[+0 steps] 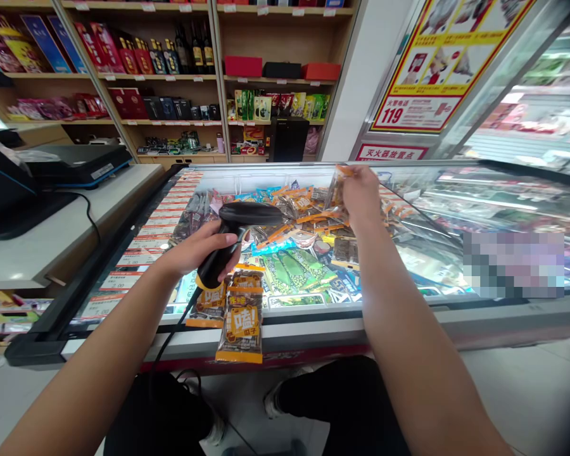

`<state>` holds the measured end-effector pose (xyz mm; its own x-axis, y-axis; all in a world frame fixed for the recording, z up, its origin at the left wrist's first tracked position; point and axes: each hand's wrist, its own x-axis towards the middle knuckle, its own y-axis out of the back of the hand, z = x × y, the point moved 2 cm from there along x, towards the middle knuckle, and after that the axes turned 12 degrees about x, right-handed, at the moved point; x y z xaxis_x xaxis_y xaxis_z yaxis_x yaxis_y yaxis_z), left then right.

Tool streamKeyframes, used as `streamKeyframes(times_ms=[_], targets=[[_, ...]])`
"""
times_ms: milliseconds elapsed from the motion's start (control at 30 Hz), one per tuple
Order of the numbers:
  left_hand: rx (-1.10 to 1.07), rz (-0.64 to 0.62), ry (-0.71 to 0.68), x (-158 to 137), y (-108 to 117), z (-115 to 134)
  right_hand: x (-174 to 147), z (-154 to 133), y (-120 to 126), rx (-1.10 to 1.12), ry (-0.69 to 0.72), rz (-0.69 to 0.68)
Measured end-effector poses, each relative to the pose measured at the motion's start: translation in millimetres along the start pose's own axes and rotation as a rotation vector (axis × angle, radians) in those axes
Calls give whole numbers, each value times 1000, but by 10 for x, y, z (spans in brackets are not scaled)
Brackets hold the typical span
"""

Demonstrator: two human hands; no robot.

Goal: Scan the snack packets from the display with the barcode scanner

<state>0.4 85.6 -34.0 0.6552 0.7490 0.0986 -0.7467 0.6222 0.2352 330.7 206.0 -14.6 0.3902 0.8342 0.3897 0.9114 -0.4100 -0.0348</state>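
My left hand (209,247) is wrapped round the grip of a black barcode scanner (247,214), whose head points to the right. Its cable runs down over the front edge of the freezer. My right hand (361,190) pinches a clear snack packet with orange ends (335,190) above the far side of the glass top. Beneath it lies a heap of similar orange-ended snack packets (308,206). Close to me, below the scanner, a sunflower seed packet (241,323) overhangs the front rim, and another seed packet (208,304) lies partly behind it.
The glass-topped chest freezer (304,323) spans the view, with green ice-cream packs (294,269) inside. Price labels (147,237) line its left side. A counter with a black scale (76,163) stands left. Stocked shelves (161,76) rise behind, and a yellow poster (449,50) hangs right.
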Motion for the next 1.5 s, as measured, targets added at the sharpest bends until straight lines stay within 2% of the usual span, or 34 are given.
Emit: streamKeyframes(times_ms=[33,100,200,333,433,467,500,533,567,600,667,733,867,967,1067,1300,1500], targets=[[0,28,-9,3,9,4,51,24,85,-122,82,83],[4,83,-23,11,27,10,110,78,211,-317,170,153],[13,103,-28,28,52,6,133,181,294,-471,132,111],[20,125,-20,49,86,-9,109,247,295,-495,72,117],[32,156,-10,53,95,-13,-10,99,172,-409,211,111],[33,165,-5,53,97,-14,-90,13,89,-344,270,41],[31,173,0,53,98,-16,-196,-82,-20,-257,327,-101],[29,181,4,53,101,-18,-325,-165,-145,-121,284,-308],[30,189,7,52,106,-22,-481,-235,-281,-29,178,-557],[34,198,10,52,114,-27,-665,-294,-414,-5,77,-845],[49,213,16,53,130,-35,-1028,-376,-608,-79,29,-1287],[50,220,16,55,141,-37,-1275,-373,-712,-201,35,-1428],[13,229,11,64,124,-13,-1426,-235,-791,-392,125,-1424],[-8,250,16,68,97,13,-1408,-152,-815,-416,96,-1466],[-8,250,20,68,86,16,-1371,-104,-836,-442,52,-1434],[51,242,6,64,130,-36,-1219,-84,-840,-484,171,-1154],[3,301,-36,69,125,23,-1021,-191,-729,-273,143,-928]])
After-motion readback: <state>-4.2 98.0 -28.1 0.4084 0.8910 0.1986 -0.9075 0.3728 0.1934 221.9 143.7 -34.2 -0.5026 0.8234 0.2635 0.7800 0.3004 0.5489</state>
